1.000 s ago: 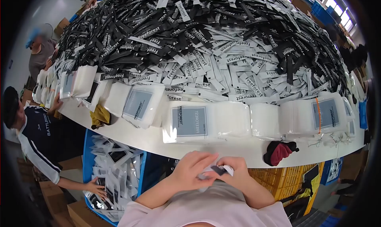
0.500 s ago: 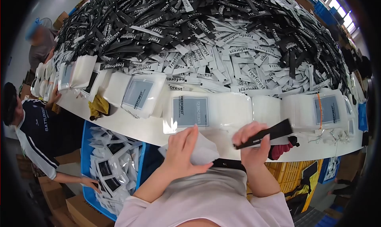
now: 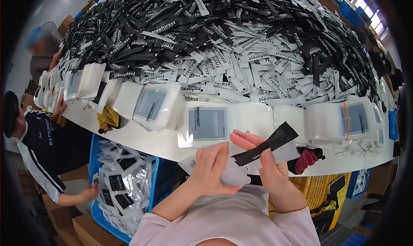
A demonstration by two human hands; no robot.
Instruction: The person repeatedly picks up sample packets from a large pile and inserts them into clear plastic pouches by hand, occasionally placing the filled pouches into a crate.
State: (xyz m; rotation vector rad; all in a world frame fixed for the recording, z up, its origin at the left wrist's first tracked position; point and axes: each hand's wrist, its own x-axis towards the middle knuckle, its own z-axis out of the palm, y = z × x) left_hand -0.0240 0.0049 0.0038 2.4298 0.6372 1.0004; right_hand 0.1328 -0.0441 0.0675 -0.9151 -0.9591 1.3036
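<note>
My left hand (image 3: pixel 208 168) is closed on a frosted plastic bag (image 3: pixel 234 173) close to my body, fingers on top and thumb underneath. Close beside it, my right hand (image 3: pixel 275 173) grips a small fan of black stick packets (image 3: pixel 269 144) between thumb and fingers. Something white, apparently white stick packets (image 3: pixel 286 152), shows beneath the black ones. The packets' lower end is over the bag; whether it is inside the mouth I cannot tell. Just beyond my hands lies a stack of clear bags (image 3: pixel 249 119) with a grey FREEFOREST print.
A large heap of black and white stick packets (image 3: pixel 232 52) covers the table's back. More bag stacks (image 3: pixel 157 102) line its front. A blue crate (image 3: pixel 92 160) of filled bags stands left, near another person's hand (image 3: pixel 90 191). At right are a yellow crate (image 3: pixel 297 190) and a dark red cloth (image 3: pixel 306 161).
My right hand has brought the black packets left and down to the bag. My left hand has shifted slightly right with the bag. The other person's hand has lifted from the blue crate.
</note>
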